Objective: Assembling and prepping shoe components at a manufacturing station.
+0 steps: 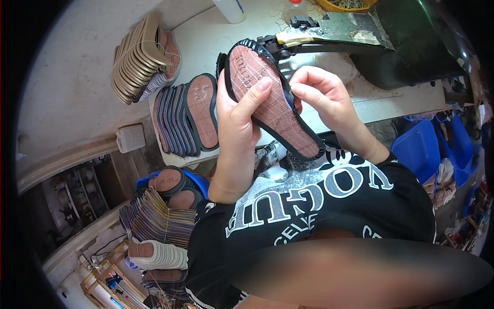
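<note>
A shoe piece point(267, 98) is tilted over the table, its pinkish, line-patterned sole side up and a black edge round it. My left hand point(239, 110) grips it from the left, thumb pressed on the sole and the other fingers mostly hidden underneath. On its right side, my right hand point(324, 98) pinches the black edge between thumb and fingertips. Just beyond the toe end is the head of a dark green sewing machine point(280, 47). I cannot tell whether the shoe piece touches it.
Left of my hands, stacked dark-edged soles point(175, 121) sit on the white table point(200, 41), near a tied bundle of beige soles point(136, 62). More soles point(159, 219) are piled lower left. A clear red-capped bottle point(295, 10) stands at the back. Blue chairs point(417, 149) are at right.
</note>
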Tool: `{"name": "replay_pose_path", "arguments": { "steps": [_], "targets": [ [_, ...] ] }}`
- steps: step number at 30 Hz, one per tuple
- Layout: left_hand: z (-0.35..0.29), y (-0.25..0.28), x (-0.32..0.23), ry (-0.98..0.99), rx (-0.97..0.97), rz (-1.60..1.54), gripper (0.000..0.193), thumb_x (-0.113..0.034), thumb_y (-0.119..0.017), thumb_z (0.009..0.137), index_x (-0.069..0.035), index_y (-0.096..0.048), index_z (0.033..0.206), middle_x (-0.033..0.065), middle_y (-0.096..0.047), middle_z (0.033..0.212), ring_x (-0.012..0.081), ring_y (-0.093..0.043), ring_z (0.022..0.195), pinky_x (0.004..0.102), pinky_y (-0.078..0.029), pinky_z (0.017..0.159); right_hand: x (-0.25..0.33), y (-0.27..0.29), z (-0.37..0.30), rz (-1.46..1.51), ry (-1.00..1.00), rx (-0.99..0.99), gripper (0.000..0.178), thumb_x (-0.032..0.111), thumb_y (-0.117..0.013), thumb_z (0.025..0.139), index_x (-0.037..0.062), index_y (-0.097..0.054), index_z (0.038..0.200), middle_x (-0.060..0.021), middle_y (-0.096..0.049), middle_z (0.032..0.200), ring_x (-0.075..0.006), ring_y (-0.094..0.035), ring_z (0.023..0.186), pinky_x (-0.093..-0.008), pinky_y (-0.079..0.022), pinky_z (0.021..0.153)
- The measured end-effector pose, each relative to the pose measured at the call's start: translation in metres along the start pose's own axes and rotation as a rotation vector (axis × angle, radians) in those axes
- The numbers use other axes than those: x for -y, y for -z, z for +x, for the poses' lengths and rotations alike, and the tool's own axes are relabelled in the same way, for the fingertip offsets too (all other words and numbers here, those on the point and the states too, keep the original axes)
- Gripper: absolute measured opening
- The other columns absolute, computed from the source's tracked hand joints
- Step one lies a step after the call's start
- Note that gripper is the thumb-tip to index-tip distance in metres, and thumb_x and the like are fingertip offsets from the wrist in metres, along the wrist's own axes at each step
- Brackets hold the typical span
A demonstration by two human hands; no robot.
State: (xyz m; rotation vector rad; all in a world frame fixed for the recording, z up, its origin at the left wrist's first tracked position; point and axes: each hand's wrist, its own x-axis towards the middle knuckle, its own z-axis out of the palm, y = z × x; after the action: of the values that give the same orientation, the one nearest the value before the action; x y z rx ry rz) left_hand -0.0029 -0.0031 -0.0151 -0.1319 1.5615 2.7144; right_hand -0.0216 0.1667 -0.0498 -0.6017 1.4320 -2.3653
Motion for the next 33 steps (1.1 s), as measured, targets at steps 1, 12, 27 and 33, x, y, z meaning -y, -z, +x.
{"name": "replay_pose_path", "arguments": {
  "steps": [1,12,27,33],
  "targets": [
    [0.000,0.001,0.000,-0.001,-0.001,-0.001,0.047,-0.004,-0.071,0.078,-0.001,-0.047,0.118,0.0084,-0.060,0.100,0.0153,-0.062,0.087,0.0285,-0.050,0.080,-0.001,-0.001,0.002,0.007,0.007,0.009,0.016,0.016,-0.056,0.094,0.0001,-0.058,0.092,-0.0007,-0.058,0.079,-0.0064,-0.055,0.072,-0.0211,-0.046,0.065],
    [0.015,0.007,-0.010,-0.051,-0.105,-0.146,0.030,-0.009,-0.052,0.090,-0.001,-0.048,0.119,0.0099,-0.061,0.102,0.0182,-0.063,0.089,0.0304,-0.052,0.080,0.011,-0.008,0.000,-0.224,-0.340,0.362,0.026,0.024,-0.060,0.093,-0.0001,-0.057,0.101,0.0003,-0.059,0.084,-0.0052,-0.052,0.079,-0.0238,-0.045,0.071],
    [0.096,0.024,0.023,-0.298,0.063,1.006,0.034,-0.031,-0.070,0.078,-0.001,-0.063,0.091,0.0118,-0.049,0.095,0.0270,-0.042,0.098,0.0355,-0.033,0.092,-0.017,0.008,-0.021,-0.050,-0.440,0.101,0.026,0.021,-0.048,0.099,0.0001,-0.053,0.114,-0.0052,-0.063,0.097,-0.0096,-0.057,0.087,-0.0258,-0.047,0.079],
    [0.106,0.018,0.022,-0.176,0.107,0.903,0.033,-0.031,-0.073,0.077,-0.001,-0.065,0.088,0.0106,-0.050,0.095,0.0241,-0.043,0.097,0.0333,-0.035,0.089,-0.006,0.011,-0.022,-0.015,-0.451,-0.037,0.026,0.021,-0.047,0.099,-0.0006,-0.050,0.114,-0.0089,-0.063,0.094,-0.0138,-0.062,0.081,-0.0276,-0.050,0.075]
  ]
}}
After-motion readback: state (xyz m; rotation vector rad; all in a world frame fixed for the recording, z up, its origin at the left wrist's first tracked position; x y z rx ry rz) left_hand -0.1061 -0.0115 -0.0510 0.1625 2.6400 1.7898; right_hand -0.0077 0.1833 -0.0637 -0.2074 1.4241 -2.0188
